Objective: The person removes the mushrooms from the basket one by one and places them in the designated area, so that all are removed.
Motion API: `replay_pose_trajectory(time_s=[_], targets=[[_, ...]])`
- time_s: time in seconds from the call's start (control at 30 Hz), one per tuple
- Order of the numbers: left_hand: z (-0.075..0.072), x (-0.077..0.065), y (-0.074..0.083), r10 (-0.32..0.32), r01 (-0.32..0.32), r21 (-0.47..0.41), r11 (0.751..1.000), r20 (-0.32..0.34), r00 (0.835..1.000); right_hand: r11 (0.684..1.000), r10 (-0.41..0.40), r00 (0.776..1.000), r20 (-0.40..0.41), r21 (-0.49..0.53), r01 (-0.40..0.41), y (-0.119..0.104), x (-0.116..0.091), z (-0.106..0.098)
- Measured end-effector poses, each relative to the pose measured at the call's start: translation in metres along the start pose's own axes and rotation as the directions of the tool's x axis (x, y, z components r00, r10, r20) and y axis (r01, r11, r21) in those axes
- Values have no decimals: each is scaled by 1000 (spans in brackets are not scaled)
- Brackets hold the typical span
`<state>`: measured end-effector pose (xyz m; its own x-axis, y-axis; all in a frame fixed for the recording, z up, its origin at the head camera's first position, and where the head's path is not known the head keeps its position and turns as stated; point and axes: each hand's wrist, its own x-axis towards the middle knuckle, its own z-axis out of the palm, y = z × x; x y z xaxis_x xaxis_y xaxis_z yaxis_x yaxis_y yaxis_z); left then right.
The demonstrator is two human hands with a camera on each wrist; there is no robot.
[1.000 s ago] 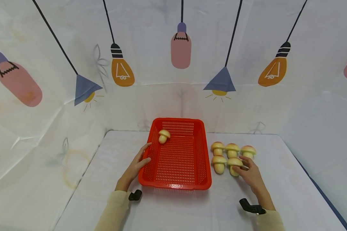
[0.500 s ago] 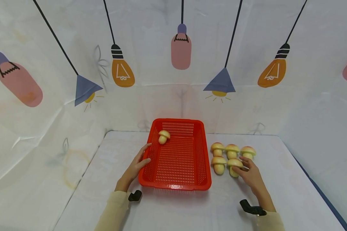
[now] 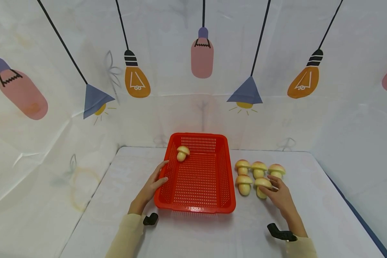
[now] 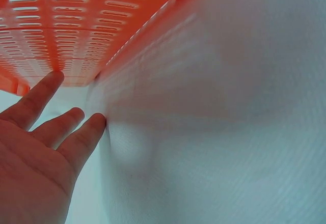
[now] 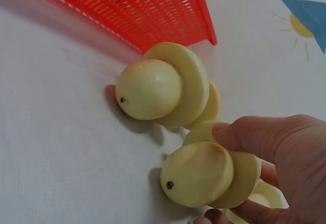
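My left hand (image 3: 149, 186) lies at the left side of a red plastic basket (image 3: 193, 208), thumb and index fingertips at its rim. In the left wrist view its other fingers (image 4: 84, 137) are straight and spread, one touching the slotted outer wall. One toy mushroom (image 3: 182, 153), cream with a yellowish cap, lies in the basket's far left corner. To the right of the basket, my right hand (image 3: 280, 197) pinches the front right toy mushroom (image 5: 196, 175) between thumb and fingers. Its rounded stem points toward me, close over the table.
Other toy mushrooms stand close around the right hand: one at front left (image 3: 244, 185), and a back row with a left (image 3: 243, 167), a middle (image 3: 259, 169) and a right one (image 3: 277, 169). A printed sheet (image 3: 193, 111) rises behind the white table (image 3: 206, 236).
The mushroom in my right hand has shifted very slightly right, widening the gap to its left neighbour. My left hand and the basket hold still.
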<state>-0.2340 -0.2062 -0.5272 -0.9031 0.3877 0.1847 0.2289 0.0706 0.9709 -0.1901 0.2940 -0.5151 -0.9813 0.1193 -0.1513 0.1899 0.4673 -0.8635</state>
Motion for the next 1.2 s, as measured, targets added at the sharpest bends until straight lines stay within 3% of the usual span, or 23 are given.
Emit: replay_pose_trajectory(time_s=[0.33,0.93,1.2], targets=[[0,0,-1,5,-5,11,1000,-3,1000,999,-5,1000,7,45,4,2,0,5],[0,0,-2,11,-11,-1,1000,-2,1000,999,31,1000,1,-9,-31,1,0,0],[0,1,-3,17,-17,0,1000,-2,1000,1000,-11,1000,-25,-29,11,-3,-3,-3]])
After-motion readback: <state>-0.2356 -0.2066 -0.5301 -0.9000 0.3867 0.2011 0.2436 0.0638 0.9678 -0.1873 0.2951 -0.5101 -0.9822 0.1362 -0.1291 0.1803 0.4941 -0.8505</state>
